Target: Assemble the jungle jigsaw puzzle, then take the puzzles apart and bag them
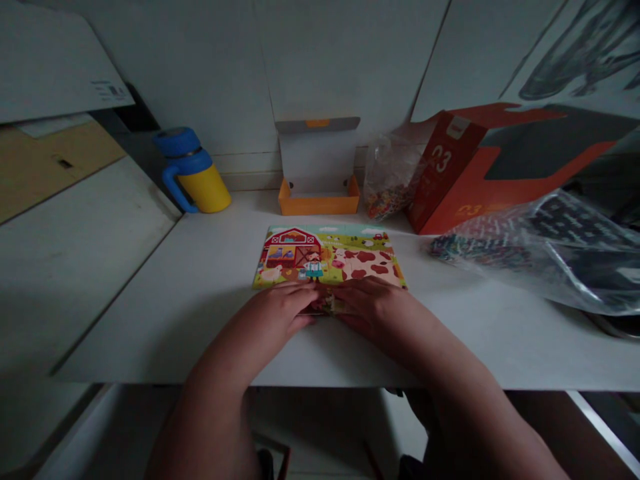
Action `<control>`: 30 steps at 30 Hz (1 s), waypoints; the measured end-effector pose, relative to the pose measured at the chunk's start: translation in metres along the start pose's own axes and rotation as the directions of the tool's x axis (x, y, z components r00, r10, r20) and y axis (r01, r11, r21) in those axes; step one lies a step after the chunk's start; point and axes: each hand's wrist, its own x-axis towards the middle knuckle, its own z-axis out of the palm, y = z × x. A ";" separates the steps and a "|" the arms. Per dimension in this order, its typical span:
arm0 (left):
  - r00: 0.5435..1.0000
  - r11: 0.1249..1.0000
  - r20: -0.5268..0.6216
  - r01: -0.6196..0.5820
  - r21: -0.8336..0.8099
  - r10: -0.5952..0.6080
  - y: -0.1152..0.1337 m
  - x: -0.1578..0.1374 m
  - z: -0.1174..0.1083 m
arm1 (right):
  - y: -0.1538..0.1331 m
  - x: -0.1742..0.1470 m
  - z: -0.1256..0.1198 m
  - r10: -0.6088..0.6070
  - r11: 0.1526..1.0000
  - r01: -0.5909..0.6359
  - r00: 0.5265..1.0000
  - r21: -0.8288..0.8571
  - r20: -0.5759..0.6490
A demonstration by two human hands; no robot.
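Note:
A colourful farm picture (325,257), which looks like a jigsaw puzzle, lies flat on the white table (210,307). It shows a red barn, a farmer and a spotted cow. Across its near left edge rests my left hand (283,303), fingers stretched out toward the middle. My right hand (373,300) lies flat over the near right part, its fingertips close to those of the left. Between the two hands a darker strip of the picture shows; the rest of the near edge is hidden under them.
Behind the picture stands an open orange box (319,205) with its lid up. A blue and yellow jug (197,177) is at the left. To the right are a clear bag of colourful bits (387,197), a large red-orange box (450,177) and another plastic bag (510,247).

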 end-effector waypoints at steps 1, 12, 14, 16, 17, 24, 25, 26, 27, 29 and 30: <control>1.000 1.000 0.001 0.007 0.004 -0.007 0.001 0.001 0.000 | 0.000 0.000 0.000 -0.001 1.000 0.001 1.000 -0.002 0.000; 0.995 0.982 -0.095 0.014 0.191 0.004 0.017 0.004 0.006 | -0.004 0.001 0.003 0.059 0.998 -0.059 0.998 -0.033 -0.019; 0.993 0.975 -0.115 0.023 0.220 0.002 0.018 0.006 0.008 | -0.007 0.002 0.004 0.051 0.997 -0.053 0.998 -0.053 -0.045; 0.993 0.972 -0.117 0.032 0.235 -0.005 0.017 0.008 0.009 | -0.009 0.002 0.005 0.048 0.996 -0.054 0.996 -0.071 -0.077; 0.993 0.971 -0.116 0.036 0.238 -0.008 0.016 0.009 0.010 | -0.010 0.003 0.006 0.048 0.995 -0.055 0.995 -0.077 -0.090; 0.985 0.989 -0.170 0.064 0.134 -0.041 0.010 0.014 0.012 | 0.000 0.002 0.015 0.009 0.991 -0.029 0.988 -0.131 -0.152; 0.983 0.991 -0.179 0.067 0.115 -0.046 0.009 0.014 0.012 | 0.002 0.002 0.016 0.007 0.991 -0.027 0.989 -0.133 -0.151; 0.981 0.993 -0.185 0.067 0.094 -0.049 0.009 0.014 0.011 | 0.003 0.002 0.017 0.007 0.991 -0.028 0.988 -0.134 -0.152; 0.980 0.995 -0.192 0.064 0.075 -0.048 0.009 0.013 0.010 | 0.003 0.002 0.018 0.012 0.990 -0.033 0.988 -0.135 -0.152; 0.975 0.997 -0.218 0.064 0.046 -0.052 0.007 0.011 0.008 | 0.003 0.002 0.017 0.021 0.989 -0.041 0.989 -0.139 -0.147; 0.969 0.997 -0.239 0.067 0.035 -0.057 0.005 0.009 0.005 | 0.003 0.002 0.016 0.026 0.989 -0.047 0.989 -0.139 -0.148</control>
